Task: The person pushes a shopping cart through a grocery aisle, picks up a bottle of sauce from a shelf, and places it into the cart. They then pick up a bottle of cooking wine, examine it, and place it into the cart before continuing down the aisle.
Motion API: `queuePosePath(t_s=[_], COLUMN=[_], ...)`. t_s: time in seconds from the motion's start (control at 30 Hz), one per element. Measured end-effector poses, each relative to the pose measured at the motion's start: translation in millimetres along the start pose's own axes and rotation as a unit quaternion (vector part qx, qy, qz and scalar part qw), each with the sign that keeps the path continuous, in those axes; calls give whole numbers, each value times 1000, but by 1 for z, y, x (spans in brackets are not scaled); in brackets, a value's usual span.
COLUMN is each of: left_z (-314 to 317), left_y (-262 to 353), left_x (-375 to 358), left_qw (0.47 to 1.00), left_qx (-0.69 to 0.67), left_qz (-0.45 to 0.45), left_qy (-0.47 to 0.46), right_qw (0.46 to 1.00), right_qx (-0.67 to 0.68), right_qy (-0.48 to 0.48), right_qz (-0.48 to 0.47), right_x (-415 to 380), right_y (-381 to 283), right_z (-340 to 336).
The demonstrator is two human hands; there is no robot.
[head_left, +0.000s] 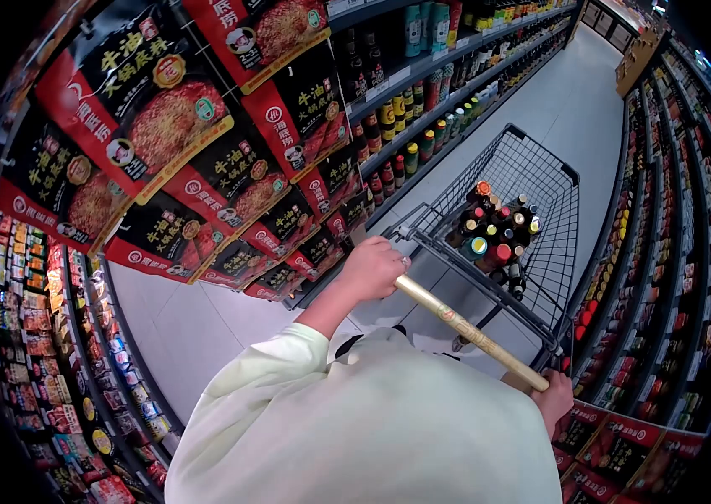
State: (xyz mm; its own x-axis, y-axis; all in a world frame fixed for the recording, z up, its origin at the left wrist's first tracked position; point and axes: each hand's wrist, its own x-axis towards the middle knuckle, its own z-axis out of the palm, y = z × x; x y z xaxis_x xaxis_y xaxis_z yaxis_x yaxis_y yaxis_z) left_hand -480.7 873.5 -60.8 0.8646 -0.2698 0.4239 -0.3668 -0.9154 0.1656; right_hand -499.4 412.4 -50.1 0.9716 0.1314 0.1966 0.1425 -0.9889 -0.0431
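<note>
My left hand (pixel 375 269) is closed round the left end of the shopping cart's handle (pixel 465 328), a ring on one finger. At the handle's right end, my right hand (pixel 554 398) is wrapped round the bar, partly hidden by my pale sleeve and body. Beyond the handle stretches the wire basket of the cart (pixel 553 197). Several bottles (pixel 502 231) with red, yellow, blue and dark caps stand grouped inside it; a few dark ones (pixel 517 281) are near the basket's handle side.
Hanging red and black food packets (pixel 175 126) crowd close on the left. Behind them, a shelf (pixel 448 63) holds bottles and jars. Long shelves (pixel 666 252) of goods line the right side. Tiled floor (pixel 595 84) runs ahead between the shelves.
</note>
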Motion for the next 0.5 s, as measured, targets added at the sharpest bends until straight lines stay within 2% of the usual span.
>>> queuePosePath(t_s=[0.13,0.17,0.23,0.43,0.5], left_z=[14,19,20,42,48], left_y=[-31,-40,-55,-93,-104], left_x=[52,64,91,167,189], left_qw=[1000,1000,999,999,998], left_qx=[9,4,8,-11,5], left_qz=[9,9,14,14,-22], left_qy=[-16,-21,-46,-42,-62], right_qw=[1000,998,1000,999,998], right_qx=[-19,-24,-17,-30,-22], right_qy=[4,-39,-8,-11,-20], right_qz=[13,50,21,42,54], right_x=[52,66,90,162,187], right_y=[-9,-15,-12,-12,-14], right_z=[3,-1,10,28,30])
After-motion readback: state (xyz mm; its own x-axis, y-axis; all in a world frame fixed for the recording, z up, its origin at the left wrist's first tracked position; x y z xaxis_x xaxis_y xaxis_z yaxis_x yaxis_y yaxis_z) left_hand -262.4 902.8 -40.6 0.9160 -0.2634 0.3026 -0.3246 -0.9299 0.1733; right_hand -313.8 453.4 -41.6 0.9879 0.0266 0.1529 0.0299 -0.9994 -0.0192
